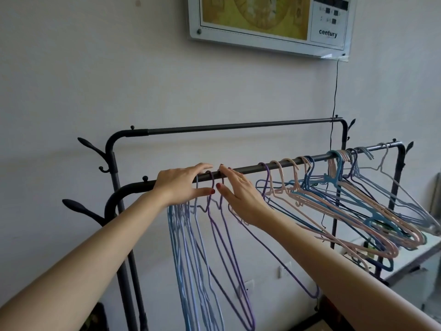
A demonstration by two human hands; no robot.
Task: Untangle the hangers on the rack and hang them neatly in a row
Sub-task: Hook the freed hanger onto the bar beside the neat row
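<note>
While both hands rest with fingers straight on the near rail (pixel 250 168), left hand (pixel 181 185) and right hand (pixel 238 191) flank a purple hanger (pixel 216 225), gripping nothing, apparently spacing it; tangled hangers (pixel 353 201) remain right.

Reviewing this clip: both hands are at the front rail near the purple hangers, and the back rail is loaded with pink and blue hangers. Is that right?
Not quite. The head view shows the back rail bare; the pink and blue hangers crowd the right part of the front rail. The rest holds: the left hand and right hand are at the front rail beside the purple hangers.
</note>
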